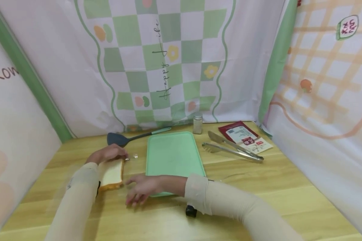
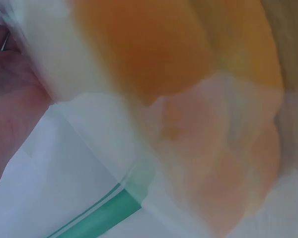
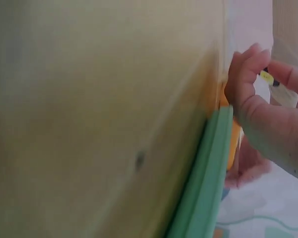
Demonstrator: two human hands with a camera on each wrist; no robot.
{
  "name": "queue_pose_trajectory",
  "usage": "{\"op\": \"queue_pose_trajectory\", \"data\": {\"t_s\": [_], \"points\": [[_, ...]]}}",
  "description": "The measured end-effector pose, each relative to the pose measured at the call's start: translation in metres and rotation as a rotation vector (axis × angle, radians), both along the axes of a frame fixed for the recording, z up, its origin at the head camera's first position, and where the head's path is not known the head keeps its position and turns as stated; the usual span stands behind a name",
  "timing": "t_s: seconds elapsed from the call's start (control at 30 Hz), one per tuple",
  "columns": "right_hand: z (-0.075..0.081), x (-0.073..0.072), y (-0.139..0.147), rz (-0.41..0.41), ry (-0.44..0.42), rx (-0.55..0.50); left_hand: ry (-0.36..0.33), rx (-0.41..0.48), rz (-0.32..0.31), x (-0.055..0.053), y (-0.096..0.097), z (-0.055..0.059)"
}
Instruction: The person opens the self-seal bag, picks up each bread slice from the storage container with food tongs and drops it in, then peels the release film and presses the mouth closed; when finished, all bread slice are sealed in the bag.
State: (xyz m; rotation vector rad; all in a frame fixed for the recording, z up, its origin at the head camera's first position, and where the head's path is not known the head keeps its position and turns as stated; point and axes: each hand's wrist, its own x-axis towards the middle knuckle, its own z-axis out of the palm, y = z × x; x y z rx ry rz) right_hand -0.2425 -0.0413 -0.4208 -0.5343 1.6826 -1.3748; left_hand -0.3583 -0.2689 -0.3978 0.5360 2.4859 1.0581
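White bread (image 1: 111, 174) with a brown crust lies on the table at the left, and its orange-brown crust (image 2: 154, 44) fills much of the left wrist view, blurred. My left hand (image 1: 110, 154) is over the bread's far end. Its fingertips are hard to make out, so I cannot tell whether they grip it. My right hand (image 1: 143, 188) reaches leftward over the near left corner of a light green tray (image 1: 173, 154). Its fingers are loosely bent and spread, holding nothing, a little right of the bread. In the right wrist view the tray's rim (image 3: 208, 173) passes close by the hand.
Behind the tray lie a dark spatula (image 1: 117, 139) with a green handle and a small glass jar (image 1: 197, 124). Metal tongs (image 1: 232, 149) and a red-and-white packet (image 1: 244, 135) are at the right. Small clear shiny bits (image 1: 135, 156) sit near my left hand. Printed curtains (image 1: 241, 83) stand around the table.
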Motion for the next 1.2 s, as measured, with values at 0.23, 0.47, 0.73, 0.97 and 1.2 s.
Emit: {"op": "queue_pose_trajectory", "data": {"t_s": [0.23, 0.47, 0.73, 0.97, 1.2], "points": [[-0.003, 0.008, -0.006, -0.011, -0.091, 0.039, 0.105, -0.027, -0.023, 0.000, 0.000, 0.002], [-0.004, 0.016, -0.006, -0.085, -0.150, -0.059, 0.135, -0.043, 0.017, -0.003, -0.002, 0.001], [-0.003, 0.021, -0.005, -0.339, 0.072, -0.054, 0.165, 0.042, 0.035, -0.002, -0.009, 0.002], [0.007, 0.013, 0.019, -0.388, 0.444, -0.024, 0.149, 0.154, 0.158, 0.005, -0.020, 0.006], [0.024, 0.007, 0.053, -0.389, 0.787, -0.015, 0.187, 0.443, 0.198, 0.024, -0.016, 0.013]]}}
